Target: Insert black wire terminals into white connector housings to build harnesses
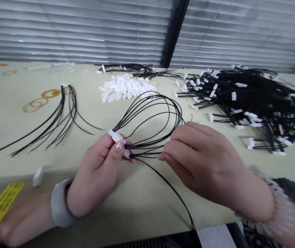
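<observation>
My left hand (95, 172) is closed on a white plastic connector (115, 135), thumb on top. The lower white end piece (126, 153) shows just below the thumb; whether it is a separate connector I cannot tell. From these, black wires (174, 106) arch up and round in a loop to my right hand (206, 160). That hand pinches the wires, its fingertips pressed together at the right side of the loop. One long black wire (169, 184) hangs free below and curves down to the table's front edge. The exact wires between my right fingertips are partly hidden.
On the left lies a wire bunch with a white connector (65, 85), beside rubber bands (50, 93). Loose white connectors (123, 88) are heaped behind my hands. A large pile of black wired harnesses (256, 93) covers the right. A single white piece (38, 177) lies near my left wrist.
</observation>
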`<action>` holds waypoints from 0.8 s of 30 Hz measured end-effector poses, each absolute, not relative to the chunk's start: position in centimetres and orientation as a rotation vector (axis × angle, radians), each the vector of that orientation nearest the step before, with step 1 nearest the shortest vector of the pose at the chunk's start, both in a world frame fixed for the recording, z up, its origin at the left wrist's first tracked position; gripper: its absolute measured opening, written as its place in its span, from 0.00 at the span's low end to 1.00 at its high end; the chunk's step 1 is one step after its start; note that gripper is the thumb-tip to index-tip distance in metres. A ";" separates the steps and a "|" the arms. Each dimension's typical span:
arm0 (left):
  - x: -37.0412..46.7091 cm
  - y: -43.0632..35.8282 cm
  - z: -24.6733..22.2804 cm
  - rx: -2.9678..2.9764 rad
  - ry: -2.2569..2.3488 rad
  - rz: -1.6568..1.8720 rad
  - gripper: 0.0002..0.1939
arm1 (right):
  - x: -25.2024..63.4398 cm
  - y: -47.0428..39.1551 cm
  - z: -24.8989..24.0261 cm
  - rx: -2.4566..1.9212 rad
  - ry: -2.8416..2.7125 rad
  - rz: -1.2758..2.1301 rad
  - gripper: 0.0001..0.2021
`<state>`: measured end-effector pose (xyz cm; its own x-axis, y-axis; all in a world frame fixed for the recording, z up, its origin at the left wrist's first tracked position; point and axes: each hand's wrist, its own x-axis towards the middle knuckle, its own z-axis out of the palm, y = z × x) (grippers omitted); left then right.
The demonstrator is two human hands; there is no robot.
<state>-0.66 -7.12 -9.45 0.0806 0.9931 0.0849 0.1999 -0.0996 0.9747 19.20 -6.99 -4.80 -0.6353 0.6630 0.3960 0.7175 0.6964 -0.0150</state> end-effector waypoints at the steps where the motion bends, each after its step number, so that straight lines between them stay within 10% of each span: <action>1: -0.7 -7.1 -9.5 1.449 1.262 1.126 0.08 | 19.2 -7.0 -4.8 -1.082 -2.539 -0.214 0.14; 14: -0.8 -6.7 -9.9 1.234 1.293 1.198 0.11 | 20.4 -6.6 -5.7 -1.230 -2.803 0.080 0.05; 24: -0.7 -5.9 -10.1 0.973 1.187 1.204 0.09 | 20.6 -6.4 -5.9 -0.496 -2.479 0.414 0.09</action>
<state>-0.72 -5.90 -10.06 -0.0299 0.9893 -0.1428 -0.1574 0.1364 0.9781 20.59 -6.44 -5.88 -0.7675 0.4324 0.4733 0.2553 0.8834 -0.3930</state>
